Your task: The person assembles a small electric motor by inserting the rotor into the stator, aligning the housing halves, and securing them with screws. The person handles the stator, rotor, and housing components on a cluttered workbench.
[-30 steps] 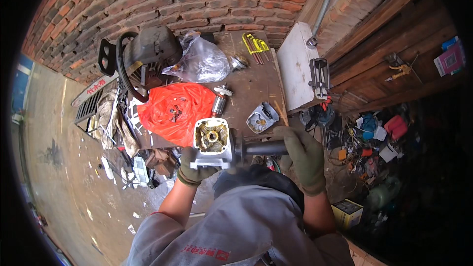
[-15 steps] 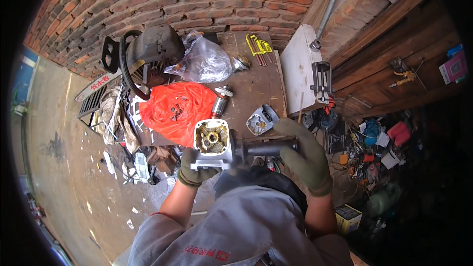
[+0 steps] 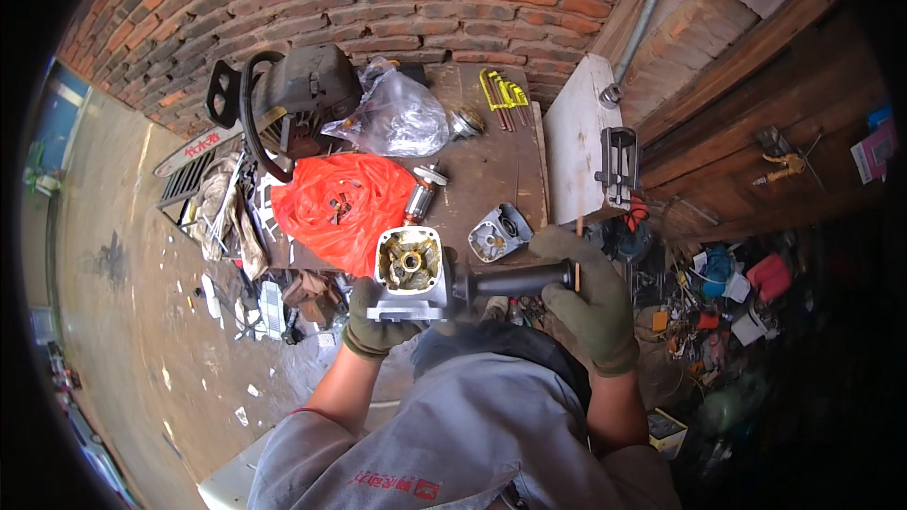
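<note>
My left hand (image 3: 374,326), in an olive glove, grips a grey metal gear housing (image 3: 412,307) from below and its left side. The housing's square opening faces up and shows a bearing seat with yellowish grease. A black cylindrical handle (image 3: 521,280) sticks out of it to the right. At the handle's far end, my gloved right hand (image 3: 597,307) curls its fingers around a thin brown rod (image 3: 578,276). That rod stands crosswise to the handle, partly hidden behind the fingers. Whether it touches the handle cannot be made out.
On the brown table (image 3: 472,194) lie a motor armature (image 3: 424,195), a smaller grey housing (image 3: 501,232), a red plastic bag (image 3: 345,203) with small parts, a clear bag (image 3: 402,118), yellow-held hex keys (image 3: 504,99) and a chainsaw (image 3: 302,85). A white board (image 3: 578,137) stands at the right.
The thin rod has shifted downward at the right hand, and a part of it now shows between the fingers. The housing and handle stay nearly in place; the view has shifted slightly.
</note>
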`<action>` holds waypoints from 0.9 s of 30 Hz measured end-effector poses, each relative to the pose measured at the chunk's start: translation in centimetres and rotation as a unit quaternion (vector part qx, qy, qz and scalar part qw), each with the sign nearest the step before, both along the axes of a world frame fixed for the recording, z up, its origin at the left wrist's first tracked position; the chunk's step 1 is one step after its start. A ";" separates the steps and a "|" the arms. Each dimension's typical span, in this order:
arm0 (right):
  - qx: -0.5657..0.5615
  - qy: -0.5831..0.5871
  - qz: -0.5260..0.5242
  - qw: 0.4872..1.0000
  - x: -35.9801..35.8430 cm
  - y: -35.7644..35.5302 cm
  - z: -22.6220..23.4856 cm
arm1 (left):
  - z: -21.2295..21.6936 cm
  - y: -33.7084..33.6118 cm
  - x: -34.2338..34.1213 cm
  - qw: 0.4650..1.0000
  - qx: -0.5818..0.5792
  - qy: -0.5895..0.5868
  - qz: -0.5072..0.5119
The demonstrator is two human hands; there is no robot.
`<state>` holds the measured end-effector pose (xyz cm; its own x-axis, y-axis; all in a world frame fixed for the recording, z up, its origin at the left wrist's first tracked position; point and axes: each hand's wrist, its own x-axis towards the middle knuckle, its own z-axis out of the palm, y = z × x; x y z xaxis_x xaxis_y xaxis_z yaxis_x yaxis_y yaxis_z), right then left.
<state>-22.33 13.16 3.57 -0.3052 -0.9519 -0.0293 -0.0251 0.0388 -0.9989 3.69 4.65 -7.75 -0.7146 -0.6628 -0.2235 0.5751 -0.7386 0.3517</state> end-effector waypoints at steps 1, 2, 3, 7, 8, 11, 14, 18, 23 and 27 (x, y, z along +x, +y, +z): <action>0.000 -0.005 0.006 1.000 -0.2 0.0 -0.1 | 0.1 0.1 -0.1 1.000 -0.006 0.000 0.005; -0.001 -0.010 0.014 1.000 -0.5 -0.1 -0.1 | 0.3 0.3 -0.2 1.000 -0.012 0.001 0.011; 0.056 -0.046 0.026 0.997 -1.0 -0.1 -0.1 | 0.5 0.4 -0.3 1.000 -0.017 0.001 0.017; 0.085 -0.065 0.051 0.993 -1.3 -0.4 0.6 | 1.3 1.2 -0.7 0.999 -0.047 -0.002 0.022; 0.050 -0.059 0.048 0.996 -1.2 -0.6 0.7 | 1.5 1.4 -1.0 0.999 -0.039 -0.009 0.034; 0.030 -0.044 0.055 0.997 -1.7 -0.8 0.5 | 1.2 2.1 -1.1 0.998 -0.027 0.014 0.056; 0.103 -0.032 0.092 0.990 -3.3 -1.2 -0.5 | 1.8 3.4 -1.8 0.992 -0.045 0.068 0.093; -0.038 -0.002 0.129 0.991 -3.5 -1.5 -1.1 | 1.6 5.0 -2.0 0.991 -0.029 0.025 0.126; 0.107 -0.091 0.168 0.976 -4.2 -2.1 -0.2 | 2.3 7.1 -1.7 0.986 -0.075 0.029 0.144; 0.015 -0.120 0.188 0.975 -3.3 -2.7 -0.8 | 3.1 8.2 -1.7 0.977 -0.046 -0.061 0.198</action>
<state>-25.66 10.45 2.78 0.0836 -0.9927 -0.0864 0.1919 0.1011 -0.9762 1.95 12.88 -4.60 -0.3691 -0.9035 -0.2179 0.7595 -0.4284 0.4896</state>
